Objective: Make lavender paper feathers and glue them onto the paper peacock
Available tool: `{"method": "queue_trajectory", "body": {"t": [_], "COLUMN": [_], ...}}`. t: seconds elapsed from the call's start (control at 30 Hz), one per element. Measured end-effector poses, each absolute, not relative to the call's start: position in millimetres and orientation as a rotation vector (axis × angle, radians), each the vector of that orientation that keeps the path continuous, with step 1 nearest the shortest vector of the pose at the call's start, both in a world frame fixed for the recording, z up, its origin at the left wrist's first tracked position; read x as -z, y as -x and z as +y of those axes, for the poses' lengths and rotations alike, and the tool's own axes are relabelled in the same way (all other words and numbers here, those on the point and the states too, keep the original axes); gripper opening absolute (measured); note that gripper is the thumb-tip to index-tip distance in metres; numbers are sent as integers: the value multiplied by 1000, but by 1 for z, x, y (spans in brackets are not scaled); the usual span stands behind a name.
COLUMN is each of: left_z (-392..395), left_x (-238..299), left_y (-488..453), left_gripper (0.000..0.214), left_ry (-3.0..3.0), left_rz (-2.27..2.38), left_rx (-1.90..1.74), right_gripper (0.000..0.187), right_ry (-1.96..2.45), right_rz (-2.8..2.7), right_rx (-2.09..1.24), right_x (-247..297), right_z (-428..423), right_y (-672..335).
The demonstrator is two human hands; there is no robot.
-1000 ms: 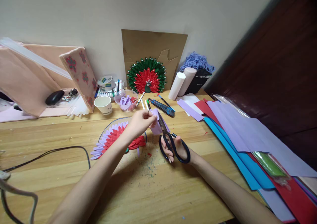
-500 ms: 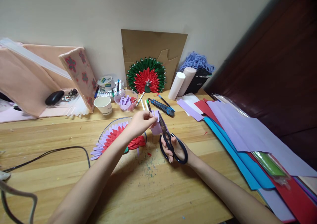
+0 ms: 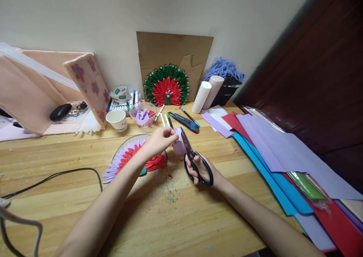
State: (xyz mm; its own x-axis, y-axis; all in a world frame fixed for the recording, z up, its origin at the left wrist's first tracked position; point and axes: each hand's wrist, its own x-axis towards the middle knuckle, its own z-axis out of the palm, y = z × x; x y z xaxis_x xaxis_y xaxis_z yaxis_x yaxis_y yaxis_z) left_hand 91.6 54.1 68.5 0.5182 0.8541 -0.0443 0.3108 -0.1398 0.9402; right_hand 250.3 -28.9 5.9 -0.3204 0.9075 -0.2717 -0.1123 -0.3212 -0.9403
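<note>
The scissors (image 3: pixel 187 146) are held above the middle of the bench (image 3: pixel 170 226), their long axis slanting: tips point away from the person and a little left, handle loops come back toward the person and right. The right hand (image 3: pixel 198 168) has its grip closed around the loops. The left hand (image 3: pixel 162 138) has its grip pinched on purple paper (image 3: pixel 179 148), which lies against the blades just past the fingertips; I cannot tell how far the blades are spread.

Left of the paper, partly behind the left forearm, the petalled disc (image 3: pixel 124 160) crowds that side. A utility knife (image 3: pixel 185 122) lies just beyond the tips, slanting across their line. Coloured sheets (image 3: pixel 283 151) border the right, well apart from the scissors. Paint-flecked wood between the forearms gives room toward the bench's near edge.
</note>
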Motion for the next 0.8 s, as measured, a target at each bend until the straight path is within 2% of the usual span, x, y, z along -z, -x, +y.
{"method": "queue_trajectory", "body": {"t": [0.37, 0.47, 0.63, 0.8], "left_z": [57, 56, 53, 48], "left_x": [-61, -61, -61, -59], "left_y": [-92, -92, -97, -104], "left_gripper": [15, 18, 19, 18], "left_ry": [-1680, -1666, -1698, -1667], "left_rz": [1010, 1002, 1037, 996], "left_rx": [-776, -815, -849, -782], "right_gripper": [69, 71, 77, 77], "right_ry": [1403, 1319, 1057, 1040], "right_rz": [-1183, -1143, -1137, -1256], "right_rx": [-1512, -1488, -1676, -1675], "right_x": [-10, -5, -3, 0], "right_z": [-30, -26, -24, -29], "right_y": [-252, -256, -258, -256]}}
